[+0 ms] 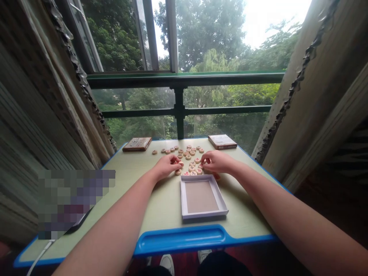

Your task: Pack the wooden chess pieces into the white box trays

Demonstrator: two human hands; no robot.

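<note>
Several round wooden chess pieces (188,155) with red and dark characters lie scattered on a pale green table (161,207) with a blue rim. My left hand (166,165) rests among them, fingers curled on a piece at its fingertips. My right hand (216,161) is also curled, pinching a piece at the right edge of the cluster. An empty white shallow box (201,196) lies just in front of both hands.
A brown box lid (137,144) lies at the table's far left and a flat box (222,141) at the far right. A dark phone with a white cable (77,226) sits at the left. A window railing (179,111) stands behind the table. Walls close in on both sides.
</note>
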